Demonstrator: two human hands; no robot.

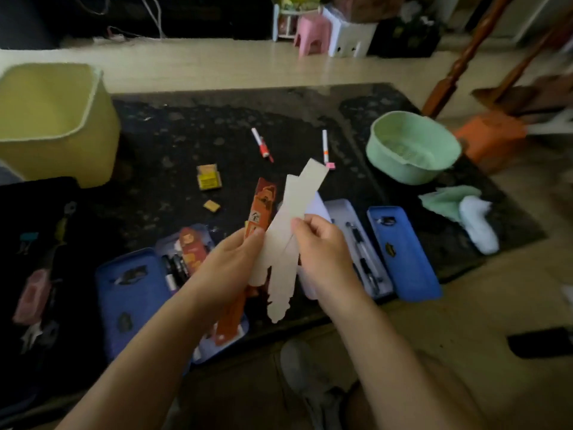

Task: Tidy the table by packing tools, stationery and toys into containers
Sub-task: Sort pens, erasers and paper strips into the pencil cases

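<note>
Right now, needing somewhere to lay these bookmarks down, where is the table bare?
Bare: the far strip behind both markers, between yellow bin and green bowl; also between bin and yellow box. Crowded: the near edge, with open blue pencil tins beneath your bookmarks.

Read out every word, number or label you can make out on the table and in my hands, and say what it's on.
"全", probably: white patch on the orange bookmark that the left hand holds; blurred, unsure.
Yellow box: print too blurred.
Blue case lid: dark emblem, no readable text.
Pale bookmarks pinched by the right hand: blank backs.
</note>
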